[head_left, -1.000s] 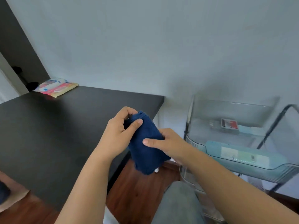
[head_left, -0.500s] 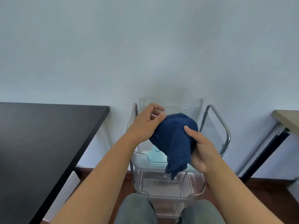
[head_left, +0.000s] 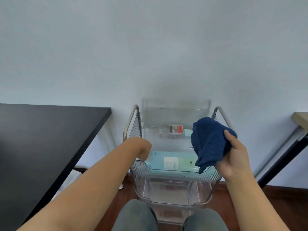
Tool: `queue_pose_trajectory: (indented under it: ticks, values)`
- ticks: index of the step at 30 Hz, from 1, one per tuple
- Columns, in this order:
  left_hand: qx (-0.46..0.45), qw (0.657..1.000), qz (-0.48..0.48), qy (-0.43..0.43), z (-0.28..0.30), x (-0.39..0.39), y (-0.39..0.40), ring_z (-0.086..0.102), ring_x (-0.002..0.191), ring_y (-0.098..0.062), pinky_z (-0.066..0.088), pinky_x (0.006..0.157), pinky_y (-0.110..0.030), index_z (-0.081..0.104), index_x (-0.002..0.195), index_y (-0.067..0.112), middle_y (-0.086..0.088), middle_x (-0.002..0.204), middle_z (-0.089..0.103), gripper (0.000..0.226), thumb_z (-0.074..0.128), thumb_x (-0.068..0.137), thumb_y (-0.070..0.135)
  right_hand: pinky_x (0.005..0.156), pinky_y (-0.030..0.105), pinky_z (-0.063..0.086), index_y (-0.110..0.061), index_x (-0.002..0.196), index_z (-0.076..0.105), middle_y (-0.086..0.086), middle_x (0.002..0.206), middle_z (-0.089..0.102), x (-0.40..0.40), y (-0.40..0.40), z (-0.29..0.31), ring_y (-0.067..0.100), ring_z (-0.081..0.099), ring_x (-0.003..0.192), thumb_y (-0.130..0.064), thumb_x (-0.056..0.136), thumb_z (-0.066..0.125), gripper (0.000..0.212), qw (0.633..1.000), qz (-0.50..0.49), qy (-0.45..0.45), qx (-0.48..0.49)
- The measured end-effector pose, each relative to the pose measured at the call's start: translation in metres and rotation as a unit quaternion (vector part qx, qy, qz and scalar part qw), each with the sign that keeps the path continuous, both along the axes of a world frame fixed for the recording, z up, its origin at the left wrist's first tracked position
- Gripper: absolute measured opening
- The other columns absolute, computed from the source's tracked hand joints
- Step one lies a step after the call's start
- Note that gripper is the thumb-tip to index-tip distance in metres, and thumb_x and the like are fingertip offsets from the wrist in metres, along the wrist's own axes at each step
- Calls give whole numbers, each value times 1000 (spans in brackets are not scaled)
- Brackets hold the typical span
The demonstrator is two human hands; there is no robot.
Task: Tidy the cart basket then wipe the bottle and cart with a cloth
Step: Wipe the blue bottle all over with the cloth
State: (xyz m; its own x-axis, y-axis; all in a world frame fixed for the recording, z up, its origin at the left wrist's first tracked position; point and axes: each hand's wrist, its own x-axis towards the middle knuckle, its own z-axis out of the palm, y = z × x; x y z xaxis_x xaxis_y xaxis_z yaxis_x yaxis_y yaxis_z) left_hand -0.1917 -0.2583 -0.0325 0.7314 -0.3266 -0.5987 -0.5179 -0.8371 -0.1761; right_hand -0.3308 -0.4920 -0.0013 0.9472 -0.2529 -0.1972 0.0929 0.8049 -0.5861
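Two tiers of a clear, ribbed plastic cart (head_left: 175,176) are showing between chrome side rails, straight ahead against a pale wall. The top basket (head_left: 173,114) is holding a pale turquoise bottle (head_left: 171,161), lying on its side along the near wall with a white label facing up, and farther back a small flat item with a red and dark label (head_left: 175,129), which may be a packet; it is too blurred to tell. The lower tier is looking bare through its see-through walls.

The right hand (head_left: 233,157) is clenching a bunched, knobbly dark blue cloth (head_left: 210,142) above the basket's right side, a loose corner hanging down. The left hand (head_left: 144,153) is dipping behind the basket's near left corner, so its grip cannot be judged. A matte black counter (head_left: 41,139) is standing to the left. Grey-trousered knees (head_left: 135,215) are sitting below the cart.
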Motion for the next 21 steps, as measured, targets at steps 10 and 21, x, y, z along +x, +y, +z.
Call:
queue_pose_trajectory:
  ticks: [10, 21]
  values:
    - [-36, 992, 86, 81, 3, -1, -8, 63, 106, -28, 48, 89, -33, 48, 143, 5, -15, 133, 62, 66, 73, 88, 30, 82, 50, 55, -15, 132, 57, 9, 105, 74, -1, -14, -13, 30, 71, 95, -25, 92, 55, 41, 1000, 18, 17, 8]
    - [-194, 970, 135, 52, 39, -7, 7, 68, 87, -16, 52, 87, -34, 50, 139, 20, -4, 116, 69, 60, 73, 86, 34, 79, 47, 53, -17, 111, 64, 6, 95, 76, -8, -16, -7, 28, 69, 93, -23, 95, 51, 21, 1000, 2, 27, -15]
